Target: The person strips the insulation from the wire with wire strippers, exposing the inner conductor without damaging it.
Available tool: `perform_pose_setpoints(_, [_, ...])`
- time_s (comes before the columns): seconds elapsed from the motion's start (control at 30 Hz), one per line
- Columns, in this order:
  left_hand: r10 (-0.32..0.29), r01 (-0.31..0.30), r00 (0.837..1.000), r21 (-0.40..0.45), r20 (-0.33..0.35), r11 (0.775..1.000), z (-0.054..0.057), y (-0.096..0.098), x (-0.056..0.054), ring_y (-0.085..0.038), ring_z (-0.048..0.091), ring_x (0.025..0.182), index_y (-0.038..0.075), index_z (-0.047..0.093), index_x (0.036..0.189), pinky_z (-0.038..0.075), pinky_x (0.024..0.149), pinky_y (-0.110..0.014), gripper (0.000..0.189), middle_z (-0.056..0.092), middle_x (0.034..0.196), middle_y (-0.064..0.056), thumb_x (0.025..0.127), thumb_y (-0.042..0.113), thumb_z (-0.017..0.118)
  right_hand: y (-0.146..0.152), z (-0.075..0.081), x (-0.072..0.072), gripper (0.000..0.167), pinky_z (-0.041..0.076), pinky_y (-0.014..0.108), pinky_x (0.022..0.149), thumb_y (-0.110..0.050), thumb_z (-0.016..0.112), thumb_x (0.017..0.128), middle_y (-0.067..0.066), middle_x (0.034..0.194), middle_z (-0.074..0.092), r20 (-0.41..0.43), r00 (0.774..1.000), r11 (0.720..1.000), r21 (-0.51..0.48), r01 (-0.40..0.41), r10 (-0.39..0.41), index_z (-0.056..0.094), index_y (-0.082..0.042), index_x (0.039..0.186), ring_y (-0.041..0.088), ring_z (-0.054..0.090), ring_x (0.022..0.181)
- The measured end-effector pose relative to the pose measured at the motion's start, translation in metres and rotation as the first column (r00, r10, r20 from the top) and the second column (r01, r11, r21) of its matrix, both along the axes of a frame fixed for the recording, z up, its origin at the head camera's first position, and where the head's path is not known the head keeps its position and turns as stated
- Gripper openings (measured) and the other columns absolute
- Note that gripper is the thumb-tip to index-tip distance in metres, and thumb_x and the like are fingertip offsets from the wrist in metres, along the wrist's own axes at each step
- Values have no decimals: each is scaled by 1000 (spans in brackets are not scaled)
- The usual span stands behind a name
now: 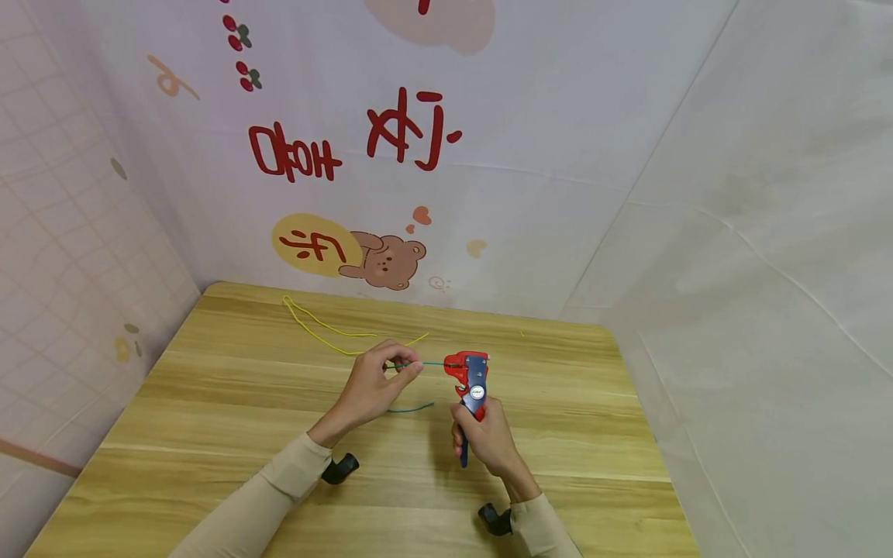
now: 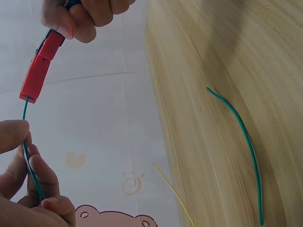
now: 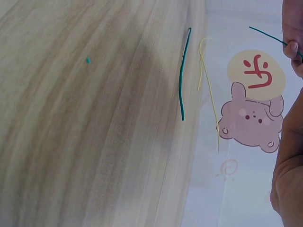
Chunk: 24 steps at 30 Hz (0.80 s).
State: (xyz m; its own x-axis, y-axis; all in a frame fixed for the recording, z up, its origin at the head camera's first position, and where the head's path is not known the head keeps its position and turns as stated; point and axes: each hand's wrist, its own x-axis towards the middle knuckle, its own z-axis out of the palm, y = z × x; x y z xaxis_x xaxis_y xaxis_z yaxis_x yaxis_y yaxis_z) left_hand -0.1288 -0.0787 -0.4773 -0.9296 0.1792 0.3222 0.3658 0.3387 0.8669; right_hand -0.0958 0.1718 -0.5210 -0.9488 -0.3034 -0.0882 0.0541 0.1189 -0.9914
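Between thumb and fingertips, my left hand [image 1: 373,387] pinches a thin green wire [image 1: 433,363]. The wire runs level to the right, its end in the red nose of a red and blue wire stripper [image 1: 477,376]. My right hand [image 1: 491,440] grips the stripper's handles below. In the left wrist view, a short stretch of green wire [image 2: 25,109] shows between the left fingertips and the red head [image 2: 37,78]; its tail crosses the left fingers. A second green wire [image 1: 416,408] lies slightly curved on the table, below the hands in the head view.
A looped yellow wire [image 1: 317,335] lies toward the back of the wooden table [image 1: 230,372]. A tiny yellow scrap [image 1: 522,334] is near the back edge, and a small green scrap [image 3: 88,60] shows in the right wrist view. A printed cloth wall [image 1: 488,232] stands behind.
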Motion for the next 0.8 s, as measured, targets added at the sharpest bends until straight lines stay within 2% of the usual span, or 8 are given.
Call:
perform_pose_setpoints(0.27, [8, -8, 1000, -1, 9, 1000, -1, 1, -1, -9, 63, 90, 11, 82, 107, 46, 81, -27, 6, 73, 99, 0, 106, 17, 81, -1, -1, 0, 31, 58, 33, 48, -8, 57, 113, -2, 57, 59, 16, 1000, 1000, -6, 10, -10, 60, -4, 82, 14, 61, 44])
perform_pose_setpoints(0.8, [11, -12, 1000, 10, 3, 1000, -4, 1, -1, -11, 64, 90, 12, 82, 105, 46, 82, -26, 4, 73, 97, 0, 107, 15, 80, -4, -1, 1, 27, 57, 32, 46, -6, 57, 112, -1, 56, 58, -20, 1000, 1000, 11, 21, -21, 58, -2, 86, 11, 60, 43])
